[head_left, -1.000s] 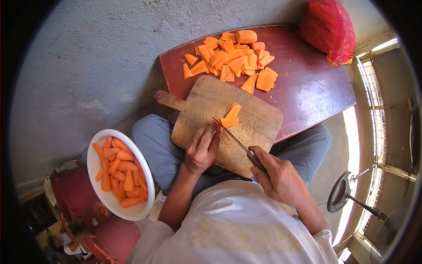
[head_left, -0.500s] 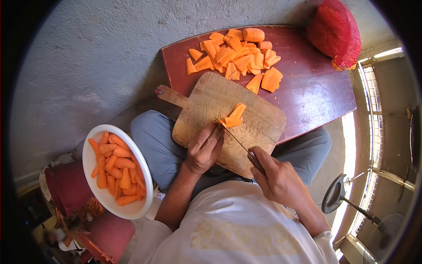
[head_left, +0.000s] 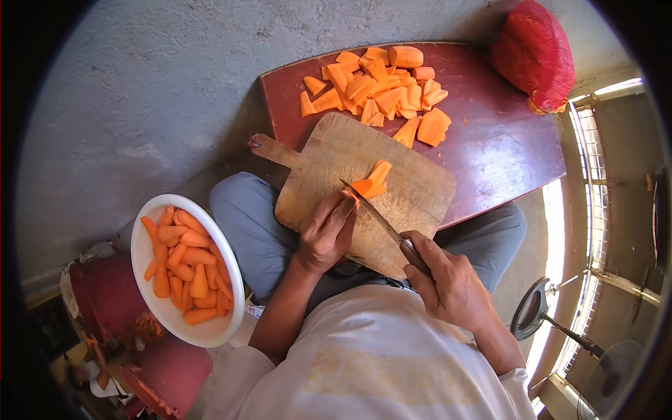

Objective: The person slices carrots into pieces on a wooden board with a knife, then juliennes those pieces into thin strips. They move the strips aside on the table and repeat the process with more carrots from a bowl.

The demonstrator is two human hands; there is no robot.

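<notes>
A knife (head_left: 381,219) is gripped by its handle in my right hand (head_left: 451,283), the blade slanting up and left over the wooden cutting board (head_left: 315,175). Its tip end lies against a piece of carrot (head_left: 364,187). My left hand (head_left: 327,231) is closed at the board's near left part, fingers pinched on a bit of carrot beside the blade, mostly hidden by the fingers. Another cut carrot piece (head_left: 381,170) rests just beyond the blade. The board lies across my lap, its far part against the red table (head_left: 490,168).
Cut carrot chunks (head_left: 378,84) are heaped on the table. A red mesh sack (head_left: 533,56) stands at its far right corner. On the left, a white basin (head_left: 238,294) holds whole peeled carrots (head_left: 198,280). Red buckets (head_left: 168,374) stand lower left, a fan (head_left: 532,308) lower right.
The knife has turned a little, its blade now showing more of its flat side. My right hand has shifted slightly right. The carrot pieces by the blade have moved slightly away from me.
</notes>
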